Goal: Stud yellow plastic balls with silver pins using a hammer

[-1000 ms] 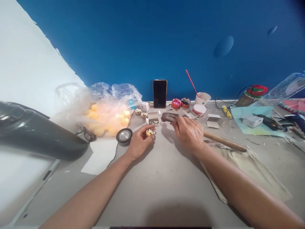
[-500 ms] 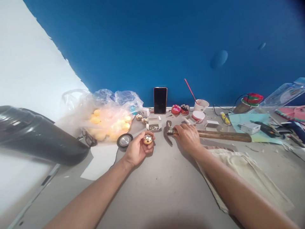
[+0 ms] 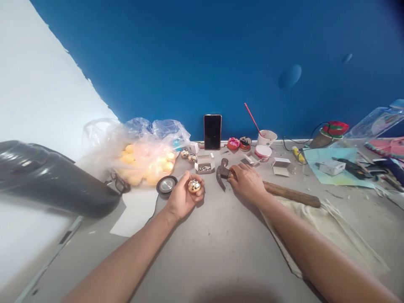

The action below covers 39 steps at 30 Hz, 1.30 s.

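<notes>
My left hand (image 3: 185, 194) is closed around a small shiny gold ball (image 3: 194, 185) with dark and silvery spots, its top facing up. Fingers of my right hand (image 3: 248, 180) wrap the handle of a claw hammer (image 3: 292, 194) close to its head. The hammer's head points left and its wooden handle runs right, over the edge of a cream cloth (image 3: 328, 240). Between the hands and farther back stands an open small box (image 3: 205, 167) of tiny metal pieces. Two more shiny balls (image 3: 188, 156) lie left of that box.
A round black-rimmed disc (image 3: 166, 185) lies beside my left hand. Behind stand a phone (image 3: 212, 132), a paper cup (image 3: 267, 138) with a red stick, and a lidded tub (image 3: 263, 152). Plastic bags with yellow balls (image 3: 148, 162) and a dark wrapped roll (image 3: 57, 179) fill the left.
The hammer's handle end has swung toward me, with my right hand still on it. My left hand and the gold ball have barely shifted.
</notes>
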Each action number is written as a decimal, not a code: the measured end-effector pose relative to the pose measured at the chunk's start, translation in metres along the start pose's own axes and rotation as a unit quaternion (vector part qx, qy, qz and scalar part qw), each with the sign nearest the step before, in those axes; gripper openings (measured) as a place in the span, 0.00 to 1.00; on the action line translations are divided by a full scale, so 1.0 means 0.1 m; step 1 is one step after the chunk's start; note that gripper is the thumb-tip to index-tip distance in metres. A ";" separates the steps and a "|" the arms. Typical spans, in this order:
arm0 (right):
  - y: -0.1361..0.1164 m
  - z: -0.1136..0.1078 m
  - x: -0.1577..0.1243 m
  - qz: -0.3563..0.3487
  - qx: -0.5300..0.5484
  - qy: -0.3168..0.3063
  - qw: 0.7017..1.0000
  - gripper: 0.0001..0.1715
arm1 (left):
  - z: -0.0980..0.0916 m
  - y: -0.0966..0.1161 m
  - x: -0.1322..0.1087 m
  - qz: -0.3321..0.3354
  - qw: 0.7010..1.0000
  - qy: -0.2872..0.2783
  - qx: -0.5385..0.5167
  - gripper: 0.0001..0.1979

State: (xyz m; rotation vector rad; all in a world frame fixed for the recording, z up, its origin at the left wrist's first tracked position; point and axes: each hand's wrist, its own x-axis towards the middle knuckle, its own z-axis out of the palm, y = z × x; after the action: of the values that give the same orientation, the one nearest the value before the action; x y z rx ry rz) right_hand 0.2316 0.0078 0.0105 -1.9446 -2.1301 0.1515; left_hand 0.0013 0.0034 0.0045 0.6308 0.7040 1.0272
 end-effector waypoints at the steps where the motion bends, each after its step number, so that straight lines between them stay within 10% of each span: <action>1: 0.00 0.00 0.00 0.001 0.007 0.003 1.000 0.15 | -0.01 0.00 0.01 0.003 1.000 0.000 0.005 0.15; 8: -0.06 -0.12 0.00 -0.018 0.041 0.066 0.997 0.14 | 0.01 -0.01 -0.01 0.005 0.997 0.013 0.072 0.10; 21: -0.74 -0.30 0.82 -0.267 -0.187 -0.084 0.942 0.16 | -0.05 0.02 0.05 -0.031 0.999 0.005 -0.034 0.14; 39: -0.75 -0.17 0.91 -0.269 -0.196 -0.104 0.937 0.18 | -0.04 0.01 0.07 -0.064 0.996 0.018 -0.055 0.20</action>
State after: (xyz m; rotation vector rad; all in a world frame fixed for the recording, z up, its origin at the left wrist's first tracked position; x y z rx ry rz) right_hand 0.1572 0.0886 0.0557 -1.4810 -2.9322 -0.1958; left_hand 0.0002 0.0104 0.0016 0.4665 0.7063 0.9530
